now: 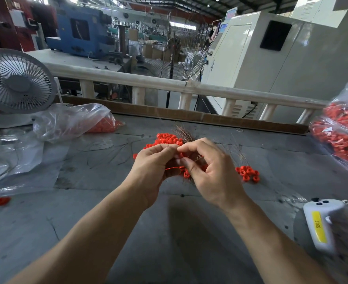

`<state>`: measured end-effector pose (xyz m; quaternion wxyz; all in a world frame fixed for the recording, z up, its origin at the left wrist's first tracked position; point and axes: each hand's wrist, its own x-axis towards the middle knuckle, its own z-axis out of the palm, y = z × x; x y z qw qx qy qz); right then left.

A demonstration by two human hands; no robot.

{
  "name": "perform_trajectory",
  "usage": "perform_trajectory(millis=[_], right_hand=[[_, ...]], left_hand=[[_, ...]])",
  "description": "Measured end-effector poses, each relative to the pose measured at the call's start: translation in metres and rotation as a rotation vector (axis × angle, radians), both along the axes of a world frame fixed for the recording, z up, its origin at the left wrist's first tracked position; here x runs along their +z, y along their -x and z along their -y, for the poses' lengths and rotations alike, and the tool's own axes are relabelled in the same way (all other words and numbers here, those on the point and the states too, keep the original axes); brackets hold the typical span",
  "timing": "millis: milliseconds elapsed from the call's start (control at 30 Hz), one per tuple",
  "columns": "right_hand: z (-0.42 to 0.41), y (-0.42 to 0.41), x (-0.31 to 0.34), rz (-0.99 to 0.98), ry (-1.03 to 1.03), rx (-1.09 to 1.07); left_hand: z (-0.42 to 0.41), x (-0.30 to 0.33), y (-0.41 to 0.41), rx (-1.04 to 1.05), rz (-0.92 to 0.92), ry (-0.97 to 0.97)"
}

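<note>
Factory floor, blue machine (83,29), cream machine cabinet (271,58), steel roof trusses, worn grey workbench (169,232)

Left hand (154,169) and right hand (212,171) meet over centre of table (169,232), held caps (186,173) between fingers. Cap pile (167,139) and wire bundle (183,132) just behind hands. Small cap cluster (248,174) right of right hand. Lone cap (3,200) near left edge. Fan (17,83) far left, left bag (72,121) beside it on right. Right bag (343,136) far right. Controller (320,224) front right. Cardboard strip (189,115) along far edge, railing (169,82) behind.
</note>
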<state>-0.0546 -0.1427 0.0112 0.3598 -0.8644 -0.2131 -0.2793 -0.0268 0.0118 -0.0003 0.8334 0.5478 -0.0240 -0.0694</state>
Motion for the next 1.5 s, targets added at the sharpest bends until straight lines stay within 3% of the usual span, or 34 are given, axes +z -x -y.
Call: perform_trajectory(millis=[100, 233, 400, 500, 633, 867, 1000, 1133, 1200, 1300, 1500], right_hand=[[0.002, -0.001, 0.0, 0.013, 0.001, -0.016], [0.025, -0.014, 0.0, 0.022, -0.022, -0.281], [0.083, -0.032, -0.008, -0.309, 0.087, -0.747], [0.102, -0.034, -0.01, -0.473, 0.042, -0.819], [0.11, -0.036, -0.009, -0.514, 0.064, -0.895], [0.113, -0.035, -0.007, -0.614, 0.126, -0.915], [0.107, -0.034, -0.005, -0.481, 0.13, -0.913], [0.085, -0.029, -0.001, -0.429, -0.056, -0.54], [0.071, -0.023, 0.0, -0.524, 0.088, -0.365], [0.054, -0.019, -0.002, -0.613, 0.211, -0.271], [0.045, -0.018, -0.005, -0.595, 0.275, -0.371]], left_hand=[[0.0, 0.0, 0.001, 0.006, -0.002, -0.059], [0.001, -0.001, 0.001, 0.128, 0.133, -0.465], [-0.003, -0.005, -0.002, 0.203, 0.179, -0.636], [-0.005, -0.007, -0.005, 0.221, 0.188, -0.679], [-0.007, -0.01, -0.006, 0.229, 0.216, -0.786], [-0.009, -0.013, -0.006, 0.207, 0.256, -0.967], [-0.009, -0.014, -0.006, 0.221, 0.3, -1.054], [-0.009, -0.014, -0.006, 0.212, 0.367, -1.094], [-0.008, -0.015, -0.006, 0.2, 0.385, -1.097], [-0.006, -0.016, -0.006, 0.184, 0.408, -1.099], [-0.003, -0.017, -0.004, 0.149, 0.412, -1.076]])
